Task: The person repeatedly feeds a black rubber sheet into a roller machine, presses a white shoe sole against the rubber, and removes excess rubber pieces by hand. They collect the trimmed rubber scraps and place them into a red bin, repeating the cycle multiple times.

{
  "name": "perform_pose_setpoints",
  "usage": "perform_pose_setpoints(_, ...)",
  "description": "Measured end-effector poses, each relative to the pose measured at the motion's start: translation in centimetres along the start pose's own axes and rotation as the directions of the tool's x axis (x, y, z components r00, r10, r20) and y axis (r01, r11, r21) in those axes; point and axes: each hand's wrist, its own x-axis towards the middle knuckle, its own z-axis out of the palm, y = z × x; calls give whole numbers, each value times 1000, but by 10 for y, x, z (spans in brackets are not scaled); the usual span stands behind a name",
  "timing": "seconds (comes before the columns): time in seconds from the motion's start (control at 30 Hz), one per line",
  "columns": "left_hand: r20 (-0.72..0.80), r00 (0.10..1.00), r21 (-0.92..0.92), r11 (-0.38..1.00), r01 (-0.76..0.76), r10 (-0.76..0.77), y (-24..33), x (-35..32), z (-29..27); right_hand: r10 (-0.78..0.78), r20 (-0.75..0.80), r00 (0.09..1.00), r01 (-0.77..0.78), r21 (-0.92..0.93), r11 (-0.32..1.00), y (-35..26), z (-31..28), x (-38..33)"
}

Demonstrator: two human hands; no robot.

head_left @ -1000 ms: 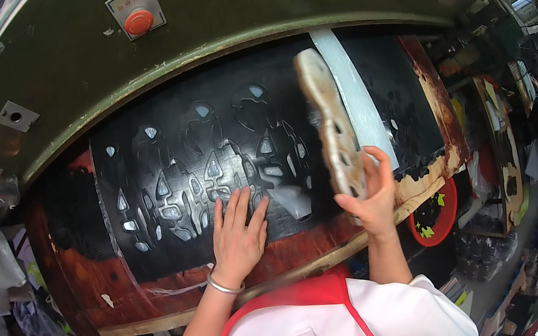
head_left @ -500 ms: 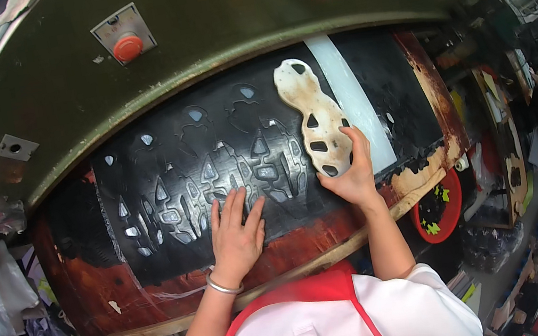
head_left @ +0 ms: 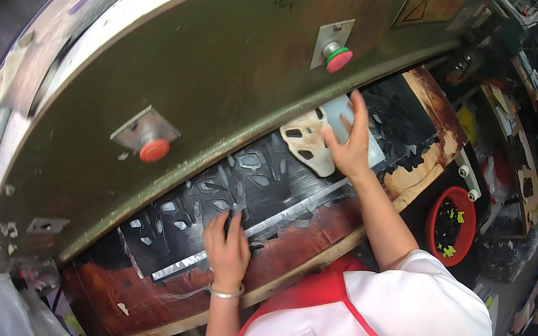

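Observation:
A black sheet (head_left: 265,186) full of cut-out holes lies on a worn brown cutting board (head_left: 162,294) beneath a big green press head (head_left: 232,68). My left hand (head_left: 227,248), with a silver bracelet at the wrist, rests flat on the sheet's near edge and holds nothing. A cream-coloured cutting die with oval openings (head_left: 306,144) sits far back on the sheet, partly hidden under the press head. My right hand (head_left: 350,144) grips its right side, thumb on the die and fingers stretched upward.
Two red push buttons (head_left: 153,149) (head_left: 339,58) sit on the press head's front. A red bin (head_left: 449,227) with scraps stands at the lower right. Cluttered shelves fill the right edge, and plastic bags lie at the lower left.
My right hand has carried the cream die from upright over the sheet to flat and farther back, under the press head. My left hand stays on the sheet.

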Motion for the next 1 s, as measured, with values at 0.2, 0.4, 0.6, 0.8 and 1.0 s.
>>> perform_pose_setpoints(0.2, 71, 995, 37, 997, 67, -70, -8, -28, -1, -348, -102, 932, 274, -432, 859, -29, 35, 89)
perform_pose_setpoints(0.4, 106, 955, 7, 961, 276, -275, -35, -12, 18, -367, -125, 922, 292, -400, 869, -18, 45, 82)
perform_pose_setpoints(0.6, 64, 972, -16, 974, 226, -224, -32, -14, 12, -104, -17, 994, 101, -131, 986, -11, 25, 25)
perform_pose_setpoints(0.8, -87, 986, -37, 990, 137, -140, -16, -39, 15, 4, 461, 887, 79, -159, 984, 1, 3, -114)
perform_pose_setpoints(1.0, -12, 973, -78, 970, 230, -231, 11, -69, 9, -80, 474, 877, 163, -136, 977, 7, -22, -150)
